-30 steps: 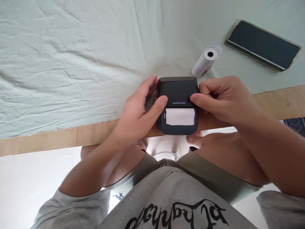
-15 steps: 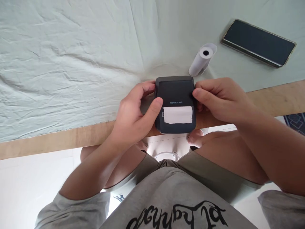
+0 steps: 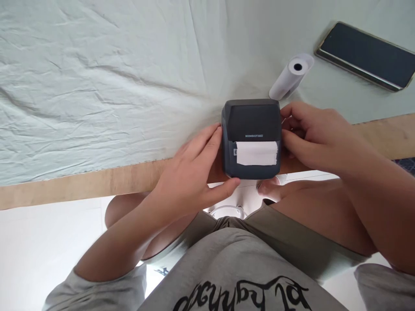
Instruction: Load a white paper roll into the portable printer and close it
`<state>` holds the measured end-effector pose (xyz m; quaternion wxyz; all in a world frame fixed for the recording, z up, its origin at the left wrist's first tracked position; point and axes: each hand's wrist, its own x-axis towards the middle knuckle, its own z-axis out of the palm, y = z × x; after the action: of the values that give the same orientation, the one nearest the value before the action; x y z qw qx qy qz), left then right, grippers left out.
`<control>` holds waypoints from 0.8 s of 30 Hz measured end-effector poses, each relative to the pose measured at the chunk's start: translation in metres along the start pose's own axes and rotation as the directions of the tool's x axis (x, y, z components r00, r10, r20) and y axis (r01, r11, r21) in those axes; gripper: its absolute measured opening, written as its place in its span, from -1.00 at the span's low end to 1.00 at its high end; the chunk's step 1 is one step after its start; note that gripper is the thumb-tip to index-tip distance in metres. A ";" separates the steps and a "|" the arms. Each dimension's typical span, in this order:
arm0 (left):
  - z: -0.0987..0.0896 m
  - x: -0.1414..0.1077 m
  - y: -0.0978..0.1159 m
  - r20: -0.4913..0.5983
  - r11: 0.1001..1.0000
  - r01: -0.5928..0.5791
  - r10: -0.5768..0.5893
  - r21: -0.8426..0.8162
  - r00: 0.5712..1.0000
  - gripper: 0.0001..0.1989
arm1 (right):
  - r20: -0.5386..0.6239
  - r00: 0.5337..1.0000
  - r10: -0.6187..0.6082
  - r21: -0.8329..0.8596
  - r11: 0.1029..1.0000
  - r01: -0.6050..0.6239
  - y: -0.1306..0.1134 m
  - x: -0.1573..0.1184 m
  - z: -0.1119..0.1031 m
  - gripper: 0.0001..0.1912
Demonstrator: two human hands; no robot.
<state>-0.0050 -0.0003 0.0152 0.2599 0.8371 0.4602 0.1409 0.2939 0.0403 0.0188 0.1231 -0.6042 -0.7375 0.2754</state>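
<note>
A dark label printer (image 3: pixel 253 117) marked NIIMBOT sits at the table's near edge between my hands. A white strip of paper (image 3: pixel 257 153) with a ragged right end lies across its front slot. My left hand (image 3: pixel 191 168) is against the printer's left side, fingers extended along it and the thumb at the lower front corner. My right hand (image 3: pixel 319 136) holds the right side with bent fingers and thumb; some fingertips are hidden. Just behind the printer, a white paper roll (image 3: pixel 288 80) with a dark core hole lies on the cloth.
A dark-screened phone (image 3: pixel 369 54) in a case lies at the far right. The pale green cloth (image 3: pixel 113 86) is wrinkled on the left. A bare wooden edge (image 3: pixel 97 180) runs along the front of the table, above my legs.
My left thumb has gone from the printer's top face to its lower front corner. My right thumb has slid lower along the side. The whole scene has shifted right in view.
</note>
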 end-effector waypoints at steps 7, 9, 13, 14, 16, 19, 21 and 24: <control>0.024 -0.001 -0.020 -0.070 0.990 -0.126 0.130 0.070 0.989 0.12 | 0.052 0.995 -0.090 -0.093 0.991 0.095 -0.002 0.005 0.003 -0.37; 0.026 0.000 -0.022 -0.083 0.990 -0.116 0.122 0.077 0.989 0.13 | 0.045 0.993 -0.109 -0.098 0.989 0.113 -0.002 0.005 0.003 -0.40; 0.024 0.000 -0.022 -0.078 0.995 -0.090 0.093 0.039 0.993 0.13 | 0.032 0.989 -0.145 -0.092 0.985 0.148 -0.003 0.005 0.002 -0.47; 0.023 0.000 -0.021 -0.075 0.996 -0.083 0.085 0.025 0.994 0.13 | 0.030 0.988 -0.152 -0.089 0.984 0.154 -0.004 0.005 0.002 -0.48; 0.022 0.000 -0.021 -0.076 0.997 -0.073 0.073 0.007 0.994 0.14 | 0.028 0.987 -0.156 -0.084 0.984 0.158 -0.005 0.005 0.002 -0.51; 0.023 0.001 -0.020 -0.089 0.997 -0.074 0.075 0.015 0.993 0.15 | 0.024 0.988 -0.153 -0.077 0.985 0.154 -0.007 0.005 0.003 -0.54; 0.024 0.001 -0.020 -0.095 0.996 -0.080 0.083 0.030 0.992 0.16 | 0.014 0.988 -0.154 -0.076 0.985 0.155 -0.006 0.004 0.004 -0.55; 0.025 0.001 -0.020 -0.098 0.997 -0.072 0.076 0.041 0.992 0.16 | 0.022 0.987 -0.160 -0.082 0.983 0.161 -0.005 0.004 0.004 -0.51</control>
<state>-0.0061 0.0020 -0.0164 0.2155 0.8502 0.4439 0.1834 0.2869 0.0424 0.0175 0.1140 -0.5453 -0.7956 0.2380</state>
